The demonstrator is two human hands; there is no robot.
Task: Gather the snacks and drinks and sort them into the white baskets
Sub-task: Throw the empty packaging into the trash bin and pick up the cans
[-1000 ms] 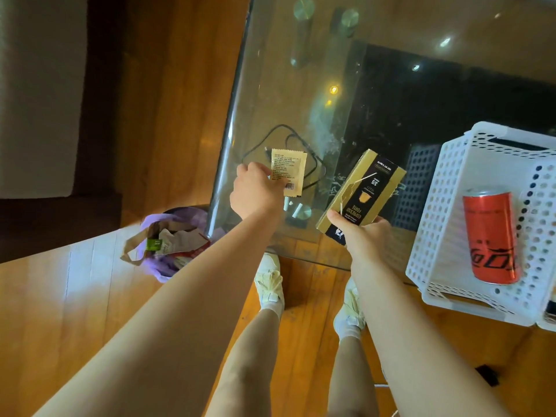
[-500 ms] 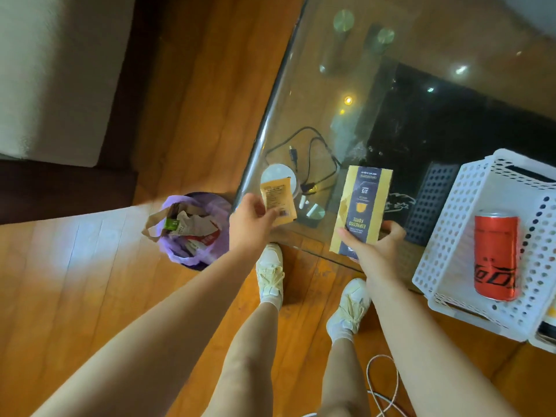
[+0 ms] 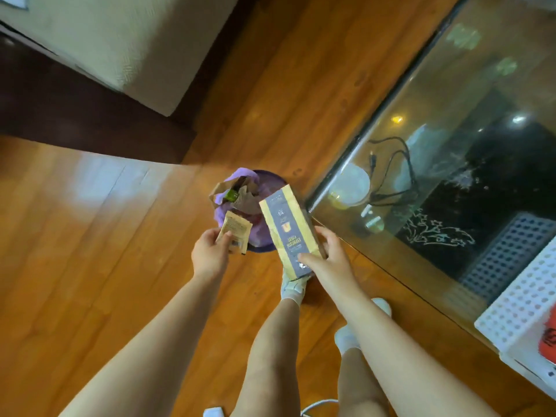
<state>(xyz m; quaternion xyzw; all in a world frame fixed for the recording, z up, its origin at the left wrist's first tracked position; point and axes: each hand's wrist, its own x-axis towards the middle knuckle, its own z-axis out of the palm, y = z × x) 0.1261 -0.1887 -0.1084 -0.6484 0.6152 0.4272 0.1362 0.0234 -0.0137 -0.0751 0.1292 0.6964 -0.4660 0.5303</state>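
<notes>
Both hands have swung left off the table (image 3: 451, 206) toward the bin (image 3: 255, 200), the left hand (image 3: 209, 254) pinching a sachet (image 3: 236, 231), the right hand (image 3: 326, 260) clasping the coffee box (image 3: 288, 230), perhaps checking them mid-gathering; next, carry both right to the white basket (image 3: 523, 305).

I hold a small tan sachet (image 3: 235, 232) pinched at its lower edge, tilted, above the near rim of the purple-lined bin (image 3: 264, 188). Just right of it I hold a long yellow-and-grey coffee box (image 3: 288, 228) by its lower end, leaning left over the same bin. A white basket (image 3: 517, 302) sits far right of the bin, something red (image 3: 548, 344) inside.
</notes>
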